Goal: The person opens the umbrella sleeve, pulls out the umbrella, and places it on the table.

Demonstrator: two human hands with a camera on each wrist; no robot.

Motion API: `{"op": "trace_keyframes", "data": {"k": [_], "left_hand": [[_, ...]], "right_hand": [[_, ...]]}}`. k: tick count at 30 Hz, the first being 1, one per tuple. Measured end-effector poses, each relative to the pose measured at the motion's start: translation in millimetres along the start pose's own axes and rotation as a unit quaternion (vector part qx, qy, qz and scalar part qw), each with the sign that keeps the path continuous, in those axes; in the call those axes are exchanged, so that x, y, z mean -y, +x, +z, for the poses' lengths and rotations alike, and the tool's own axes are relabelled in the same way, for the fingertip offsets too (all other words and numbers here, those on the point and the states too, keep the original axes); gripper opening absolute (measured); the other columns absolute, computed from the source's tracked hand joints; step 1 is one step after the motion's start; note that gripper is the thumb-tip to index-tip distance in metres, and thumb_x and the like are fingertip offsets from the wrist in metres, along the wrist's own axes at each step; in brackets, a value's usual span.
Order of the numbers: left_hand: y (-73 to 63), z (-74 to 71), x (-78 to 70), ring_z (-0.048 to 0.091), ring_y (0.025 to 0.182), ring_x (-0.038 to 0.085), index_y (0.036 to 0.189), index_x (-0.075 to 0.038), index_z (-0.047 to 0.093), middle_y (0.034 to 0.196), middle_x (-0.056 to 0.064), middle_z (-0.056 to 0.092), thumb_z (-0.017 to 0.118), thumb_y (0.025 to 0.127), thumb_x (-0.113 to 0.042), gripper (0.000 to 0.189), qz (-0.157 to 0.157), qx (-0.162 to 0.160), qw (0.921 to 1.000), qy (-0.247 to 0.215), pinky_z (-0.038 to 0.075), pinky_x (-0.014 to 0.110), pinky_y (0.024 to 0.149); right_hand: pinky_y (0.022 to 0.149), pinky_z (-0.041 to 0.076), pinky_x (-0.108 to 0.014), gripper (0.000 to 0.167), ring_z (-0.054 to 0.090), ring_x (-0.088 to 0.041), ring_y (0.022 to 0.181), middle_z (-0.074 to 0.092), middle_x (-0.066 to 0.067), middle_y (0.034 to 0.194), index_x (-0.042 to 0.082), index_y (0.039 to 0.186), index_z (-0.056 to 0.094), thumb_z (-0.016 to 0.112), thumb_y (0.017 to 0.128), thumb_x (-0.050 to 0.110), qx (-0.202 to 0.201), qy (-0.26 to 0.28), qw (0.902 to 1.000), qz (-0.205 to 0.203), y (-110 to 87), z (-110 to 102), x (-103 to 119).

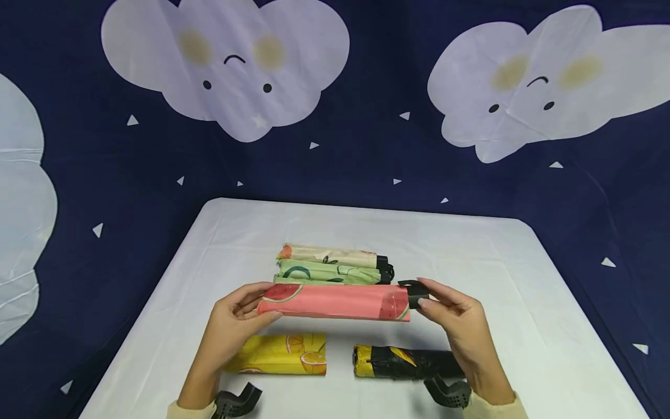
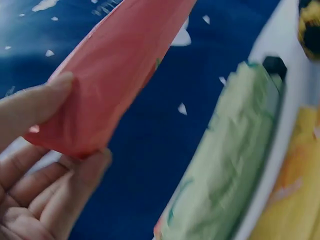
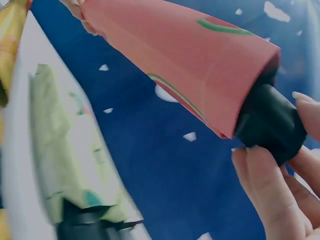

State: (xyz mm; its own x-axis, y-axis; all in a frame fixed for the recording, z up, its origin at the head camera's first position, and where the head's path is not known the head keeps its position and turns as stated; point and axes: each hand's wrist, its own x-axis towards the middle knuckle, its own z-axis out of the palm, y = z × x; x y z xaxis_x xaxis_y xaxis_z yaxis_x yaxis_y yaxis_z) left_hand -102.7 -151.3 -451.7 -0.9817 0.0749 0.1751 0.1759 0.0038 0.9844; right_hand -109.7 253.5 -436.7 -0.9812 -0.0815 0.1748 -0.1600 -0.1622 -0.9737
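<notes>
Both hands hold a pink folded umbrella (image 1: pixel 337 301) with a watermelon print, level above the table. At its sleeve's end, my left hand (image 1: pixel 238 320) pinches the fabric between thumb and fingers. The black handle (image 3: pixel 272 122) at the other end is gripped by the fingertips of my right hand (image 1: pixel 460 323). Just behind the pink one lie a green folded umbrella (image 1: pixel 330 272) and a cream folded umbrella (image 1: pixel 332 255), side by side, black handles to the right. Nearer me, partly behind my left wrist, is a yellow orange-print umbrella sleeve (image 1: pixel 280 355).
A black and yellow folded umbrella (image 1: pixel 403 362) lies at the front right, its right end hidden by my right wrist. Everything rests on a white-covered table (image 1: pixel 173 326). Behind the table hangs a dark blue cloth (image 1: pixel 377 174) with clouds.
</notes>
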Motion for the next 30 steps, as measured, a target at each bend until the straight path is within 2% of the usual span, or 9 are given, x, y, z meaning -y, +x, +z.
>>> {"op": "trace_keyframes", "data": {"k": [2,4,7,11,13,19,23,30], "left_hand": [[-1.3,-0.3,-5.2,0.069,0.112,0.027,0.134,0.007,0.059,0.132,0.020,0.064,0.079,0.083,0.010,0.054,0.043,0.028,0.9978,-0.043,0.059,0.035,0.086],[-2.4,-1.1,-9.5,0.067,0.115,0.027,0.136,0.010,0.056,0.136,0.019,0.062,0.074,0.084,0.017,0.056,0.075,0.060,0.9924,-0.077,0.059,0.034,0.087],[-4.8,-2.2,-14.2,0.066,0.114,0.026,0.137,0.012,0.054,0.138,0.020,0.060,0.070,0.084,0.020,0.056,0.102,0.108,0.9835,-0.103,0.060,0.034,0.086],[-9.9,-3.0,-17.0,0.067,0.110,0.027,0.134,0.011,0.057,0.138,0.021,0.059,0.073,0.083,0.019,0.054,0.093,0.143,0.9809,-0.094,0.061,0.037,0.082],[-13.3,-3.7,-16.5,0.067,0.109,0.027,0.134,0.008,0.059,0.138,0.020,0.059,0.075,0.082,0.017,0.055,0.074,0.149,0.9828,-0.079,0.061,0.038,0.081],[-21.6,-6.6,-13.3,0.068,0.107,0.028,0.131,0.003,0.064,0.138,0.018,0.060,0.082,0.079,0.010,0.055,0.016,0.146,0.9876,-0.055,0.062,0.041,0.080],[-22.0,-6.9,-11.0,0.068,0.108,0.030,0.131,0.002,0.065,0.138,0.018,0.060,0.082,0.079,0.009,0.055,0.009,0.145,0.9876,-0.059,0.062,0.042,0.080],[-20.4,-5.7,-8.4,0.068,0.106,0.029,0.131,0.002,0.064,0.135,0.019,0.061,0.081,0.081,0.010,0.054,0.020,0.144,0.9881,-0.051,0.062,0.040,0.079]], "right_hand": [[0.084,0.060,-0.032,0.039,0.073,-0.020,0.102,0.072,-0.014,0.120,-0.019,0.132,0.056,0.060,0.094,-0.018,0.026,-0.005,0.9992,-0.030,-3.8,0.2,11.9],[0.084,0.060,-0.032,0.039,0.073,-0.021,0.102,0.072,-0.015,0.120,-0.020,0.131,0.056,0.061,0.092,-0.020,0.054,-0.018,0.9972,-0.048,-7.8,1.6,20.5],[0.085,0.060,-0.036,0.041,0.072,-0.026,0.107,0.071,-0.017,0.124,-0.021,0.130,0.056,0.063,0.089,-0.021,0.098,-0.043,0.9924,-0.062,-14.1,4.2,28.5],[0.088,0.058,-0.040,0.043,0.069,-0.031,0.111,0.068,-0.018,0.128,-0.020,0.129,0.057,0.067,0.087,-0.020,0.128,-0.057,0.9886,-0.055,-22.7,5.0,30.0],[0.087,0.059,-0.040,0.043,0.070,-0.031,0.110,0.069,-0.017,0.128,-0.020,0.128,0.058,0.068,0.087,-0.019,0.129,-0.053,0.9893,-0.042,-26.6,4.3,26.6],[0.085,0.060,-0.038,0.043,0.068,-0.028,0.114,0.068,-0.016,0.130,-0.019,0.131,0.057,0.067,0.089,-0.016,0.142,-0.029,0.9895,0.000,-35.4,3.5,8.4],[0.084,0.060,-0.038,0.043,0.068,-0.028,0.115,0.067,-0.018,0.130,-0.019,0.131,0.057,0.067,0.090,-0.016,0.140,-0.026,0.9898,-0.004,-36.0,3.5,2.6],[0.084,0.060,-0.038,0.042,0.068,-0.029,0.114,0.067,-0.019,0.129,-0.016,0.133,0.058,0.066,0.091,-0.014,0.130,-0.037,0.9908,0.004,-34.2,5.1,3.6]]}}
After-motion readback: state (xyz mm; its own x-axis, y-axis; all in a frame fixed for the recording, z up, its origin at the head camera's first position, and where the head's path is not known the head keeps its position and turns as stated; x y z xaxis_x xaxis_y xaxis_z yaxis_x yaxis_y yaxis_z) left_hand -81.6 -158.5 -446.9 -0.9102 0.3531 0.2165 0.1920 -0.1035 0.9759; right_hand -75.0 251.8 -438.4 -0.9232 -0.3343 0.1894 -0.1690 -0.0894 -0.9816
